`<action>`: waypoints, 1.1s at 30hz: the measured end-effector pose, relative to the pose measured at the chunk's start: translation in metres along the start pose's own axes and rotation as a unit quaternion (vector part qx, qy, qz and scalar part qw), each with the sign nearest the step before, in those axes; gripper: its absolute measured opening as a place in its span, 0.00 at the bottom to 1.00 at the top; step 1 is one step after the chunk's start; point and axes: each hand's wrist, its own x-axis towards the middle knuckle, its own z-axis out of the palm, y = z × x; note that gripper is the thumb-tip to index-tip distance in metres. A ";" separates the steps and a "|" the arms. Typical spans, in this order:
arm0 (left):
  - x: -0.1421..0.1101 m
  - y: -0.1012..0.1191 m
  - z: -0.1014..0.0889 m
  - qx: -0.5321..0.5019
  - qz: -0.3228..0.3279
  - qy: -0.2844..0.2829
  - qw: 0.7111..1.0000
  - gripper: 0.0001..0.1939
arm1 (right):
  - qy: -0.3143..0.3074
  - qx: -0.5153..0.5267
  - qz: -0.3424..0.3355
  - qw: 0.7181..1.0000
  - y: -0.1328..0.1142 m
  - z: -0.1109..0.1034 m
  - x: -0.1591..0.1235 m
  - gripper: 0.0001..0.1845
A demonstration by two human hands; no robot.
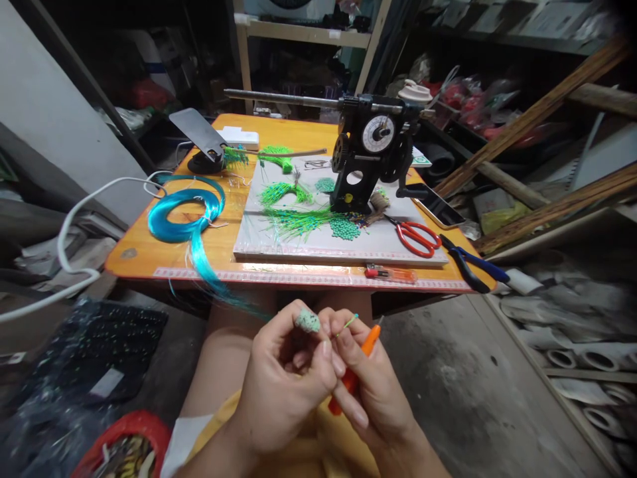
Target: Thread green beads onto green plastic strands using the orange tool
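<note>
Over my lap, the fingertips of both hands meet in front of the table edge. My left hand (286, 378) is closed in a pinch, and a speckled pale-green wrap (308, 320) covers its index fingertip. What that pinch holds is too small to make out. My right hand (382, 388) grips an orange-handled tool (371, 340) with a thin pointed metal tip slanting up to the right. From the right fingertips sticks a short green strand (350, 322) with a teal end. Fingers hide where the strand starts.
A wooden table (134, 249) bears a grey board (313, 254), a black hand-cranked winder (355, 153), green strand bundles (298, 219), teal beads (345, 229), a blue fibre coil (172, 216), red scissors (418, 238), pliers (468, 262) and a cutter knife (391, 273). A red bucket (92, 451) stands lower left.
</note>
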 end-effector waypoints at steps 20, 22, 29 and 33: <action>-0.001 -0.003 -0.004 0.035 -0.003 -0.031 0.999 0.09 | -0.007 -0.045 0.008 0.999 -0.001 -0.003 -0.002 0.07; -0.001 -0.003 -0.004 0.038 -0.003 -0.029 0.999 0.08 | -0.007 -0.046 0.005 0.999 -0.001 -0.003 -0.002 0.07; 0.001 -0.003 -0.003 0.033 -0.012 -0.027 0.999 0.10 | 0.011 -0.050 0.013 0.999 -0.001 0.000 -0.002 0.10; 0.000 -0.004 -0.004 0.026 -0.009 -0.030 0.999 0.10 | -0.001 -0.041 0.013 0.999 -0.001 -0.001 -0.002 0.08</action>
